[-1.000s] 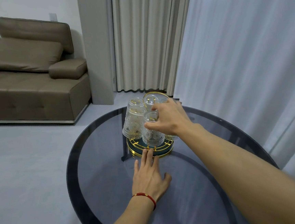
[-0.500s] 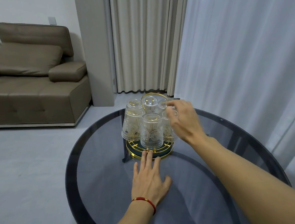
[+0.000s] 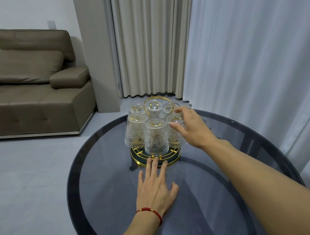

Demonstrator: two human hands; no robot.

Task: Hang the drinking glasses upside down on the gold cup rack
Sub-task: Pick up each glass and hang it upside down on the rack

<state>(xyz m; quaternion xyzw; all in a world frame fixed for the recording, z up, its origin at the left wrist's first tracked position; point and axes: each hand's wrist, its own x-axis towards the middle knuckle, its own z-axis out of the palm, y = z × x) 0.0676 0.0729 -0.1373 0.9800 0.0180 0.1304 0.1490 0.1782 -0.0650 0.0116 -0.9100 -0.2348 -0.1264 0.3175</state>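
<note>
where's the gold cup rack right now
In the head view the gold cup rack stands on the round glass table, just beyond the left hand.

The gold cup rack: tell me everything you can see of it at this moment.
The gold cup rack stands upright on the round dark glass table: a round dark base ringed in shiny gold wire, with a gold loop handle rising at the centre. Six clear patterned glasses hang upside down on it. The left hand lies flat, fingertips reaching its front rim; the right hand touches the right-front glass.
</note>
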